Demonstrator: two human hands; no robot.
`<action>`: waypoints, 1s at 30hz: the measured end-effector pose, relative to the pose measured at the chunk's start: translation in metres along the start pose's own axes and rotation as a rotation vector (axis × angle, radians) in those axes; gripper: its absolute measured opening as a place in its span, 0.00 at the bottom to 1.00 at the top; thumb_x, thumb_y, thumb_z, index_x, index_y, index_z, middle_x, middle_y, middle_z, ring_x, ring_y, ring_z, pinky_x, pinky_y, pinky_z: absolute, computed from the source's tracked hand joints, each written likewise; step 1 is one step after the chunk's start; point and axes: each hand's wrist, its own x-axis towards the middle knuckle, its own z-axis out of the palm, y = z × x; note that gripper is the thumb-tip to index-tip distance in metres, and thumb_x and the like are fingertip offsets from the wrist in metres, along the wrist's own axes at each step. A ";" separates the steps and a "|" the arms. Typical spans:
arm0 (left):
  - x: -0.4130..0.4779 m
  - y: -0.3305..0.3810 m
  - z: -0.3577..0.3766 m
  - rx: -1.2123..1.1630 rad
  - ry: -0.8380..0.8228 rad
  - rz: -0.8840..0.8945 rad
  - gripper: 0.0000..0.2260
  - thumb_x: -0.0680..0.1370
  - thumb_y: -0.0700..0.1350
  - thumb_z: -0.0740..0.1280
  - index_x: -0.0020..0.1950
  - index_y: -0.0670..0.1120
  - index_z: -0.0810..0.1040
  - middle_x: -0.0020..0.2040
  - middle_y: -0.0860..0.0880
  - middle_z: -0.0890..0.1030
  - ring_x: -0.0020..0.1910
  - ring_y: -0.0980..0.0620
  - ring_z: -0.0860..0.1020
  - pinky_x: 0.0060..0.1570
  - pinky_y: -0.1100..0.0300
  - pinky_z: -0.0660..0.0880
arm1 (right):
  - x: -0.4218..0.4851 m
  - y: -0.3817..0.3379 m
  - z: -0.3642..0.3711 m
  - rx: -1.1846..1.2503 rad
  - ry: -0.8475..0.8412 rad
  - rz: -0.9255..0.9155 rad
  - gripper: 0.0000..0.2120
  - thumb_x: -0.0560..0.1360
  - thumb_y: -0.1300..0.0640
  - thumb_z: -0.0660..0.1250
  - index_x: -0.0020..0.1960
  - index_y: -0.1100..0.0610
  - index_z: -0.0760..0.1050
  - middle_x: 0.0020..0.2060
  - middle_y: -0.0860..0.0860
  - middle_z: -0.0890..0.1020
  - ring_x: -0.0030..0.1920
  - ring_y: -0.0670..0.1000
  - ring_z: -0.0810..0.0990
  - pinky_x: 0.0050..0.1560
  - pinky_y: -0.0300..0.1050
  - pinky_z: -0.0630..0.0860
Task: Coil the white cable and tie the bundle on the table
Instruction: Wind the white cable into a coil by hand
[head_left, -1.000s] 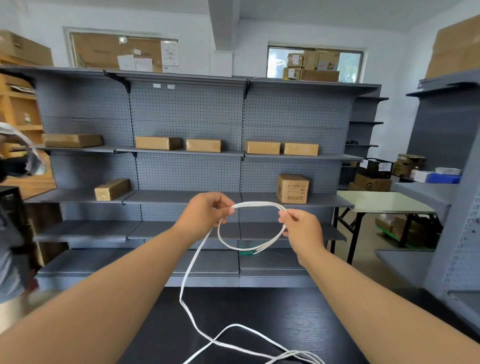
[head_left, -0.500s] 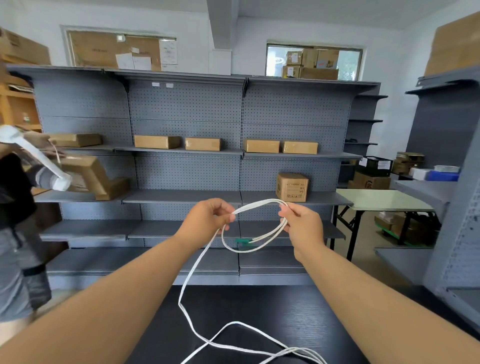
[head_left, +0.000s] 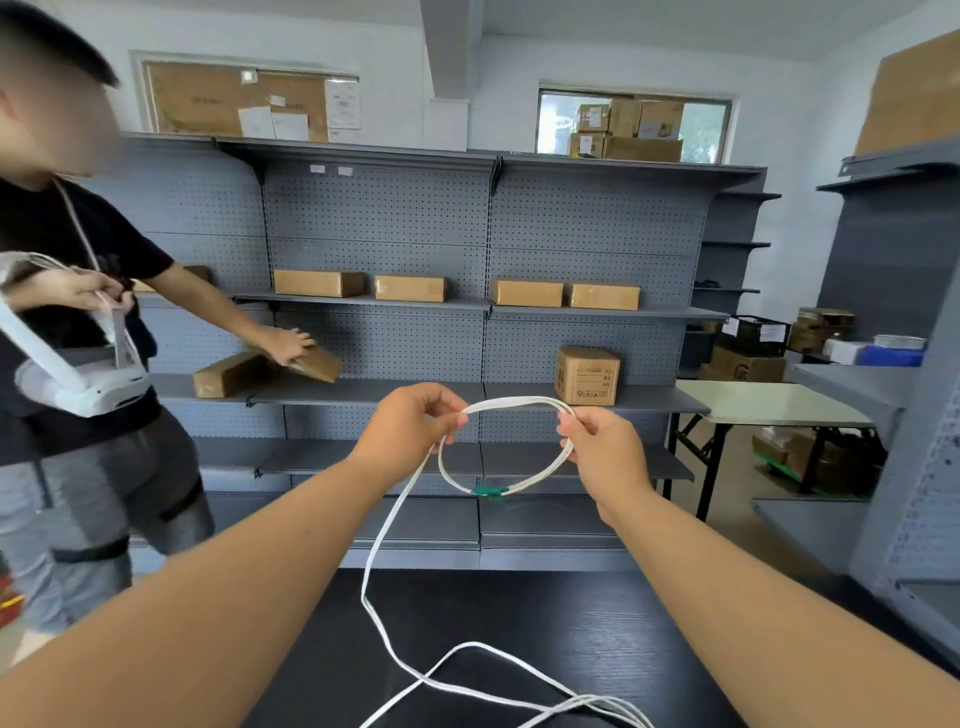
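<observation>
The white cable (head_left: 514, 402) forms a small loop held up in the air between both hands. My left hand (head_left: 410, 431) pinches the loop's left side and my right hand (head_left: 602, 447) pinches its right side. A green tie (head_left: 488, 492) sits on the bottom of the loop. From my left hand the rest of the cable hangs down to the black table (head_left: 519, 623), where it lies in loose strands near the front edge.
Grey pegboard shelving (head_left: 467, 312) with several cardboard boxes stands behind the table. Another person (head_left: 78, 338) at the left rests a hand on a box on a shelf. A white folding table (head_left: 769, 402) is at the right.
The loop stays held between both hands at almost the same place. The person at the left has stepped further into view and set a box down on the shelf.
</observation>
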 end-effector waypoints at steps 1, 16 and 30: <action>0.001 0.000 0.000 0.018 -0.001 0.006 0.07 0.75 0.38 0.69 0.39 0.49 0.79 0.35 0.45 0.80 0.33 0.51 0.76 0.35 0.63 0.74 | 0.001 0.000 0.000 -0.022 -0.005 -0.002 0.07 0.78 0.57 0.62 0.43 0.53 0.78 0.37 0.49 0.80 0.44 0.54 0.79 0.55 0.59 0.77; 0.004 0.008 0.005 0.211 -0.008 0.042 0.05 0.75 0.42 0.69 0.40 0.51 0.77 0.30 0.54 0.77 0.25 0.65 0.74 0.30 0.75 0.68 | 0.002 -0.010 -0.001 -0.532 -0.155 -0.266 0.18 0.78 0.55 0.61 0.67 0.56 0.69 0.61 0.53 0.75 0.58 0.54 0.75 0.57 0.45 0.70; 0.001 0.001 0.010 0.182 -0.062 0.033 0.06 0.75 0.43 0.68 0.40 0.51 0.76 0.33 0.53 0.78 0.30 0.61 0.77 0.36 0.69 0.72 | -0.007 -0.024 0.009 -0.807 -0.304 -0.453 0.12 0.81 0.57 0.55 0.57 0.59 0.75 0.50 0.56 0.79 0.51 0.57 0.76 0.49 0.50 0.70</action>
